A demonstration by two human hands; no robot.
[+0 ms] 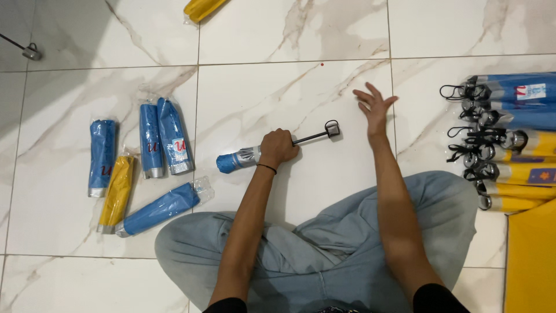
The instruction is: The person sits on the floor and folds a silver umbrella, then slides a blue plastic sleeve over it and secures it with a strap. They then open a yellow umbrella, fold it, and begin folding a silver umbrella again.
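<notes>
Marble-patterned floor tiles (301, 93) carry it all — the left hand (278, 148) is clenched around a blue folded umbrella (238, 160) lying before the crossed legs, its black shaft (313, 137) extended rightward; the right hand (375, 107) hovers beyond the shaft's end, fingers spread and empty — wrapped umbrellas (152, 139) lie left.

Folded umbrella (243, 158) in left hand (278, 148): blue canopy, silver band, black shaft and handle. Black band on that wrist. Wrapped umbrellas (152, 140) at floor's left side: four blue with silver ends, one yellow (116, 193). Stack at right edge (515, 139): blue and yellow, black straps. Floor (260, 93): white marble tile, brown veins. Trousers (324, 249): pale grey-blue.
</notes>
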